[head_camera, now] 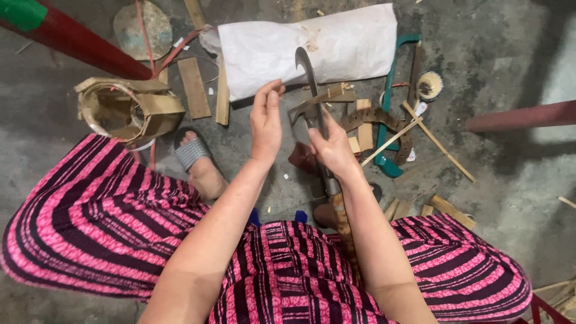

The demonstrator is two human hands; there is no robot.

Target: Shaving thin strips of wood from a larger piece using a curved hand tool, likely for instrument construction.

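While the right hand (332,147) gripped a thin bamboo strip (317,105) against the hooked blade (307,67), the left hand (266,120) was open, fingers flat, near the blade's back, holding nothing. Blade stood upright btw the knees, handle (343,219) pinned by the legs. Risk, imo: strip slips, edge catches a finger; handle could also shift. Around on the floor: white sack (336,42), woven basket frame (129,108), green saw frame (389,114), wood offcuts (193,87). Sandalled foot (195,156) sat close to the work.
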